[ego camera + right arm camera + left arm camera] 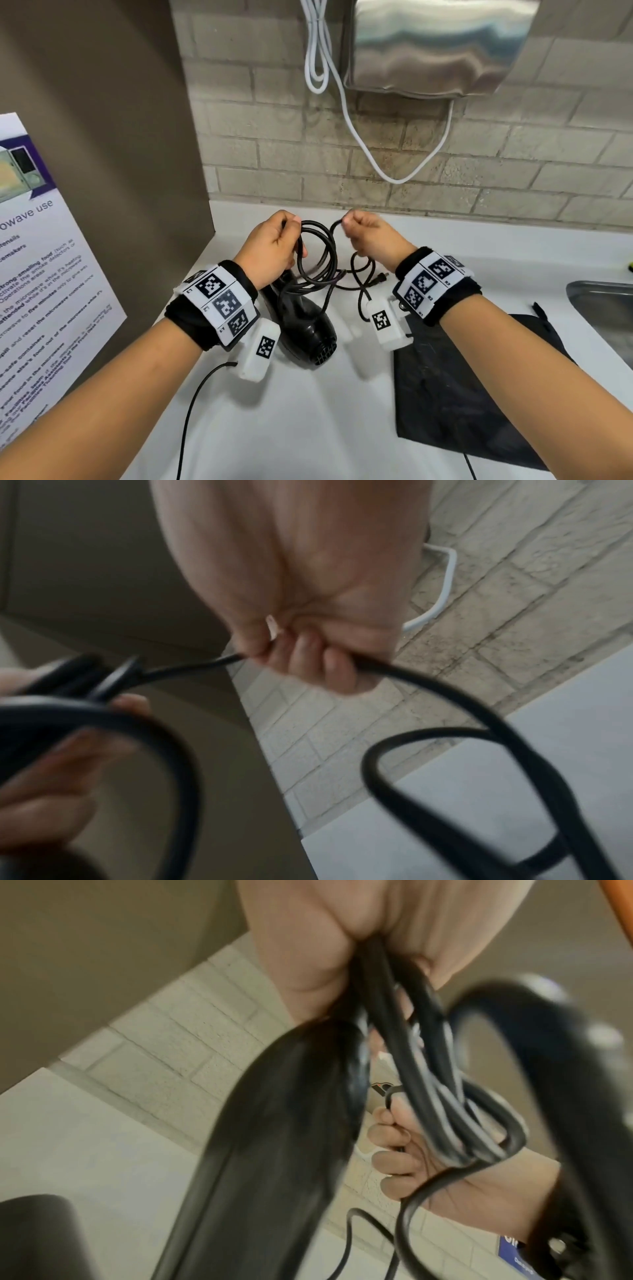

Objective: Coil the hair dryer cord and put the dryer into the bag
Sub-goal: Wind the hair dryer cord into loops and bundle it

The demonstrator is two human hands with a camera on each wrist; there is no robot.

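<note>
A black hair dryer [305,329] lies on the white counter [308,411], its grille end toward me. My left hand [277,243] grips several loops of its black cord [318,253] above the dryer; in the left wrist view the loops [435,1096] hang from my fist next to the dryer's handle [274,1137]. My right hand [363,233] pinches the cord's free run [428,685] a little to the right. The plug [376,279] lies on the counter below that hand. A flat black bag [455,394] rests at the right under my right forearm.
A steel hand dryer [438,48] with a white cable [342,109] hangs on the brick wall behind. A brown panel with a poster [44,274] borders the left. A metal sink [603,311] is at the far right. Thin black wrist-camera wires [191,407] trail over the counter.
</note>
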